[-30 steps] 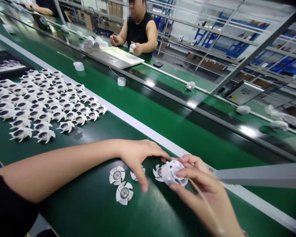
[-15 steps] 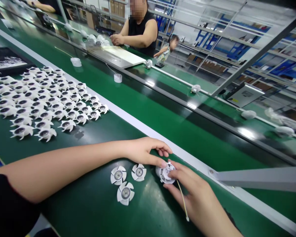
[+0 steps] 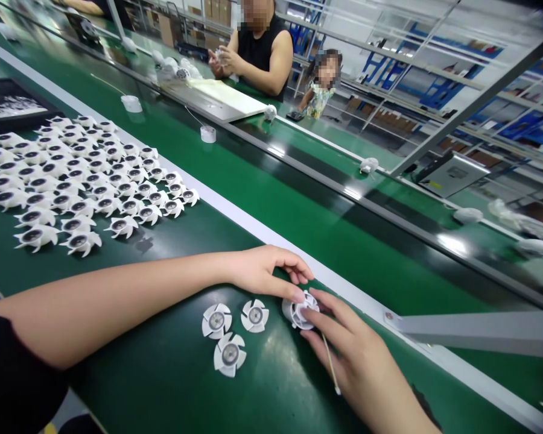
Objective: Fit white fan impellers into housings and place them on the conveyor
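Observation:
A white round housing with a thin cable sits at the front edge of the green belt's side table. My right hand grips it from the right, its fingers around the rim and one on the centre. The thumb of my left hand touches the housing's upper rim, while its other fingers are apart and curve above it. The cable hangs down beside my right hand. Left of the housing lie three white fan wheels, flat with their round hubs facing up.
Several white fan wheels cover the table at the left, beside a black tray. Two white housings lie on the green conveyor. A metal bracket stands at the right. Two people are across the line.
My right hand and the housing have shifted slightly up and left. The two housings on the conveyor have moved left. The person across has raised their hands with a white part.

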The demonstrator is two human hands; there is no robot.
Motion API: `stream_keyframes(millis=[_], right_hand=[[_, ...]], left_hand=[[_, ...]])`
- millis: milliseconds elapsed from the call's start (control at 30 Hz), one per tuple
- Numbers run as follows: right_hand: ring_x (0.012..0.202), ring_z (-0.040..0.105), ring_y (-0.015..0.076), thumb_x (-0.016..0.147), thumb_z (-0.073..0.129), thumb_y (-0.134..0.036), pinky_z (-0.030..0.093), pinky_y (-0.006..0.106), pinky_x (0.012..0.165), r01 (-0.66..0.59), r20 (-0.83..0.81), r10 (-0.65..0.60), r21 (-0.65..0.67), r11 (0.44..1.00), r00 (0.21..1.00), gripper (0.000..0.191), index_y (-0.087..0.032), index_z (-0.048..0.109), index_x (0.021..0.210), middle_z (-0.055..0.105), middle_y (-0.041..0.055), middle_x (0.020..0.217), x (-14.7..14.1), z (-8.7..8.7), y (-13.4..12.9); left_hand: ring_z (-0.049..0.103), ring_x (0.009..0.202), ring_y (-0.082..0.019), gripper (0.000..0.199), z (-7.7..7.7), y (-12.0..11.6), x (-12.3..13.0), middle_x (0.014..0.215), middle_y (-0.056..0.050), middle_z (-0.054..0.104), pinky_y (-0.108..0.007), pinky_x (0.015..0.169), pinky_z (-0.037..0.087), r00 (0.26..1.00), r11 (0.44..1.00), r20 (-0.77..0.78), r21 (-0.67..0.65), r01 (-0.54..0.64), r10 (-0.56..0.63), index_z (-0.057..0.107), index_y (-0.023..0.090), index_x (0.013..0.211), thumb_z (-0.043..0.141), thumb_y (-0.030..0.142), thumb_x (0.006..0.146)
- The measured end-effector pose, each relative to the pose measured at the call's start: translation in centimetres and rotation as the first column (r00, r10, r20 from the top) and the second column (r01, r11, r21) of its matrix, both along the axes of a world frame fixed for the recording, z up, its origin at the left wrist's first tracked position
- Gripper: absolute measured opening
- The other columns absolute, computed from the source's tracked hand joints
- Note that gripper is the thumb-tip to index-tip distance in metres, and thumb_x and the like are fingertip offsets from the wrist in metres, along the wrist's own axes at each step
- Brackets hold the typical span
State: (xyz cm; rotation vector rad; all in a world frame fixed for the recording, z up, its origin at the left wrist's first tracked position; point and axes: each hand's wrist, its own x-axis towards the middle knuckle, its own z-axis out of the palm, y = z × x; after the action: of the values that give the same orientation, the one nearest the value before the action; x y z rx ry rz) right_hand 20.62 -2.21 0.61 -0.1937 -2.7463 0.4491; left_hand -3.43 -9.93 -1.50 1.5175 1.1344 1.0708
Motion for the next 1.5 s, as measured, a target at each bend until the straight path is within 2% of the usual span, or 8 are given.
stream_keyframes(millis=[400,667,867,967,1067,1233,1367,1500], right_hand=[[0.097,0.072,0.026,0.096,0.054,-0.022,0.063,0.04,0.079,0.09,-0.044,-0.084,0.157,0.983,0.995,0.026,-0.022,0.069,0.118,0.067,0.0106,0.126,-0.7,-0.8,-0.2],[0.101,0.072,0.0223,0.094,0.06,-0.024,0.06,0.036,0.089,0.086,-0.027,-0.087,-0.032,0.996,0.996,0.023,-0.024,0.073,0.113,0.068,0.0088,0.125,-0.8,-0.9,0.5],[0.104,0.07,0.0208,0.088,0.068,-0.028,0.059,0.031,0.088,-0.067,0.098,0.082,-0.142,0.988,0.992,0.018,-0.029,0.075,0.105,0.07,0.0051,0.12,0.1,0.0,1.8],[0.107,0.069,0.0253,0.095,0.053,-0.026,0.061,0.037,0.084,0.138,0.049,-0.14,0.044,0.989,0.989,0.03,-0.025,0.069,0.121,0.06,0.012,0.136,0.4,0.4,3.1],[0.091,0.072,0.0251,0.096,0.044,-0.029,0.063,0.036,0.067,0.414,-0.079,-0.407,0.119,0.903,0.91,0.043,-0.018,0.059,0.135,0.06,0.0178,0.133,2.0,1.9,4.7],[0.061,0.071,0.0244,0.088,0.054,-0.055,0.054,0.031,0.045,0.575,0.18,-0.57,0.03,0.818,0.801,0.032,-0.032,0.075,0.084,0.074,0.0088,0.08,11.6,5.1,10.0],[0.053,0.067,0.026,0.075,0.068,-0.054,0.049,0.039,0.05,0.833,0.357,-0.793,0.07,0.549,0.493,0.025,-0.032,0.074,0.066,0.07,0.0169,0.068,18.3,5.1,16.7],[0.059,0.069,0.0312,0.075,0.066,-0.064,0.049,0.044,0.054,0.969,0.312,-0.928,0.071,0.236,0.203,0.069,-0.008,0.072,0.113,0.066,0.0374,0.102,19.3,3.1,21.3]], left_hand=[[0.046,0.135,-0.023,0.06,1.3,0.1,-0.3,0.146,-0.01,0.05,-0.04,0.115,0.036,0.942,0.997,-0.336,0.065,0.031,-0.007,0.049,0.023,0.141,0.07,0.036,0.087],[0.046,0.136,-0.026,0.067,1.5,-0.5,0.7,0.146,-0.011,0.05,-0.045,0.113,0.036,0.927,0.995,-0.363,0.02,-0.094,0.095,0.043,0.025,0.146,0.069,0.034,0.085],[0.054,0.122,-0.027,0.08,0.3,-0.6,-0.2,0.134,-0.012,0.058,-0.045,0.103,0.043,0.959,0.989,-0.244,0.075,-0.129,0.144,0.049,0.023,0.139,0.084,0.044,0.07],[0.058,0.111,-0.022,0.07,-0.4,-0.1,-0.8,0.128,-0.013,0.058,-0.04,0.09,0.05,0.977,0.98,-0.075,0.032,-0.197,0.199,0.048,0.021,0.137,0.077,0.045,0.078],[0.058,0.108,-0.021,0.074,-0.3,0.2,-1.4,0.13,-0.013,0.054,-0.038,0.088,0.051,0.986,0.986,-0.013,0.005,-0.168,0.168,0.046,0.023,0.137,0.079,0.045,0.074],[0.05,0.126,-0.031,0.092,1.1,-0.3,-2.6,0.14,-0.008,0.052,-0.045,0.111,0.039,0.931,0.976,-0.319,0.066,0.209,-0.178,0.058,0.03,0.13,0.093,0.051,0.048],[0.04,0.137,-0.035,0.094,1.7,-0.6,-2.6,0.148,-0.006,0.046,-0.049,0.116,0.033,0.851,0.961,-0.471,0.021,0.274,-0.232,0.058,0.034,0.132,0.093,0.053,0.047],[0.044,0.134,-0.033,0.081,1.6,-0.7,-1.9,0.142,-0.005,0.053,-0.048,0.115,0.034,0.857,0.98,-0.49,0.033,0.198,-0.157,0.061,0.034,0.128,0.09,0.055,0.054]])
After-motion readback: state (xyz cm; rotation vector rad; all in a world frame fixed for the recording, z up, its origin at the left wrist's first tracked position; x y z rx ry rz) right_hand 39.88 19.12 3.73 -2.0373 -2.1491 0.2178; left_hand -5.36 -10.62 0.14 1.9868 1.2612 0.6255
